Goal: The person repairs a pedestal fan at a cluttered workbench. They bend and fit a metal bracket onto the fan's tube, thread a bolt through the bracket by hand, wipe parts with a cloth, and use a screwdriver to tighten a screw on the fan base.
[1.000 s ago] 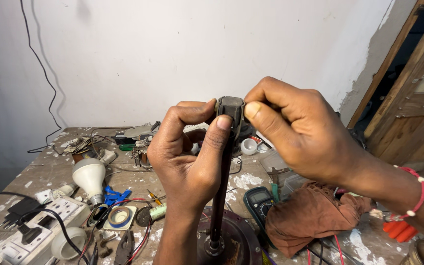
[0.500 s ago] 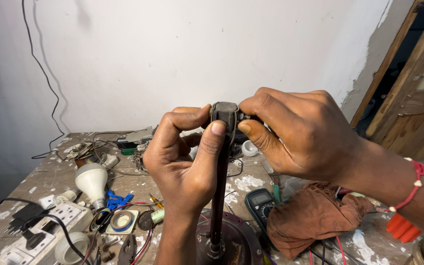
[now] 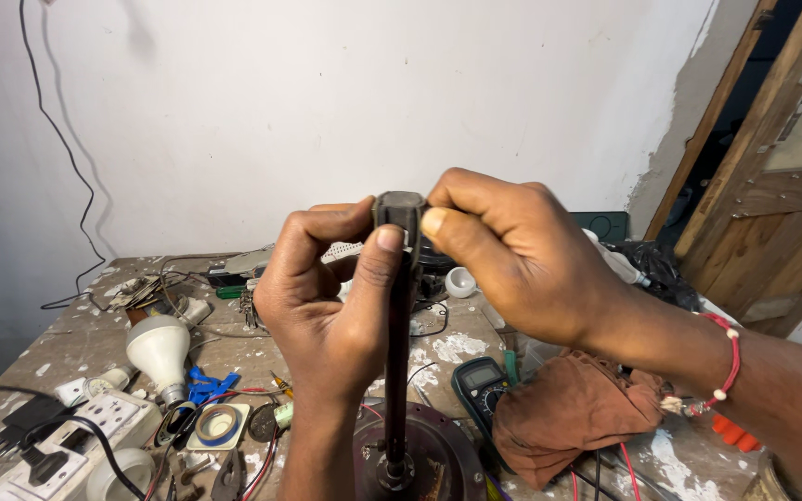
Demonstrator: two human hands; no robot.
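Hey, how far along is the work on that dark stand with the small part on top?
Done: the dark metal rod stands upright in its round dark base. In hand: the left hand and right hand both pinch the small grey fitting at the rod's top. Left: the white bulb lies unmounted on the paint-spattered workbench; whether the fitting is fastened cannot be told.

Electrical repair workshop: cluttered workbench (image 3: 67, 343), multimeter (image 3: 480, 385), bulb (image 3: 160, 351).

On your paint-spattered bench (image 3: 76, 339) lie a white bulb (image 3: 157, 351), a white power strip (image 3: 76, 436), a tape roll (image 3: 218, 425), a multimeter (image 3: 481, 387), a brown cloth (image 3: 573, 413), and tangled wires (image 3: 155, 289).
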